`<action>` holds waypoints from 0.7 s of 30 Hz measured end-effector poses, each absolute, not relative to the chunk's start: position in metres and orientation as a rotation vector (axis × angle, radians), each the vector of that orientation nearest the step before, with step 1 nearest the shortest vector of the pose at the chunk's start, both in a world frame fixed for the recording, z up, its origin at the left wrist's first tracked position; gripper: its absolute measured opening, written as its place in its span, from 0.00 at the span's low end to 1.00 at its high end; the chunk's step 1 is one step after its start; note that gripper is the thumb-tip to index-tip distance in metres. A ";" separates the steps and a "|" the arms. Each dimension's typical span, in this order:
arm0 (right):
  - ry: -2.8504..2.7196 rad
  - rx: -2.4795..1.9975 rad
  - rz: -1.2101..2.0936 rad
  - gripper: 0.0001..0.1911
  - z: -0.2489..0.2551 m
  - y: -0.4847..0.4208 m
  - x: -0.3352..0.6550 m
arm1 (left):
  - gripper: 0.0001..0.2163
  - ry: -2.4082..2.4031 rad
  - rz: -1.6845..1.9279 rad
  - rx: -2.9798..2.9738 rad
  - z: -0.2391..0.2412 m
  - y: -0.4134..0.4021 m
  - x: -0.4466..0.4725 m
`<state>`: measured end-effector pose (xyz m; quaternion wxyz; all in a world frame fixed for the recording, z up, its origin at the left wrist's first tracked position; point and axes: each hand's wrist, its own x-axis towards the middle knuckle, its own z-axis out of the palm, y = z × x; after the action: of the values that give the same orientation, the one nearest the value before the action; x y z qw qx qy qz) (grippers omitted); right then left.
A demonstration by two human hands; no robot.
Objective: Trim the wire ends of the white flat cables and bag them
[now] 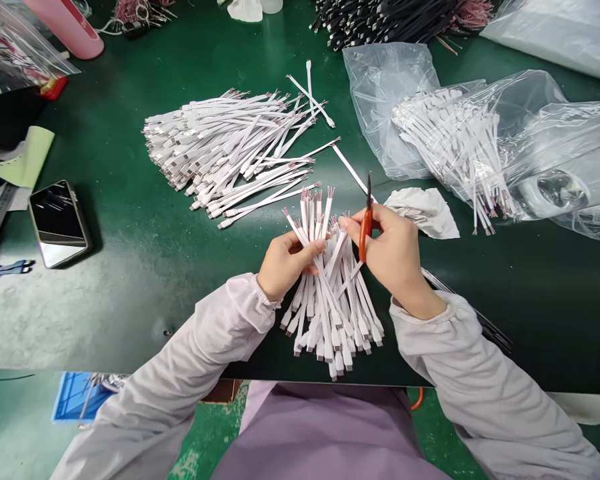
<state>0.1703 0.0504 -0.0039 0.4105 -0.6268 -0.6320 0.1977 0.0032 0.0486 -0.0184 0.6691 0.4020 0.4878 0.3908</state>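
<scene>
My left hand [285, 261] is closed around a fanned bundle of short white flat cables [330, 293], their stripped pink wire ends pointing up and away, their connector ends hanging over the table's near edge. My right hand [393, 250] grips small orange-handled snips [366, 223], blade tip pointing up, and its fingertips touch the top of the same bundle. A big loose pile of the same white cables [225, 150] lies on the green table [130, 267] beyond my hands.
Clear plastic bags [480, 133] holding more white cables lie at right, with a crumpled white paper [425, 210] beside them. A phone [59, 223] rests at left. Black cables [380, 23] are heaped at the back; a pink object [70, 27] stands far left.
</scene>
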 end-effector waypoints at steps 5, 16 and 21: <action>-1.639 -1.401 0.361 0.10 0.006 0.052 0.171 | 0.10 1.125 0.888 1.000 -0.019 0.048 0.005; -1.767 -1.382 0.117 0.13 0.008 0.057 0.173 | 0.11 1.150 0.880 1.077 -0.020 0.046 0.006; -1.770 -1.401 0.082 0.13 0.007 0.057 0.175 | 0.11 1.145 0.879 1.041 -0.018 0.047 0.006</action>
<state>0.1755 0.0567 0.0074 0.4272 -0.5608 -0.7085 0.0327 0.0064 0.0467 -0.0178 0.6296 0.4546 0.4998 0.3836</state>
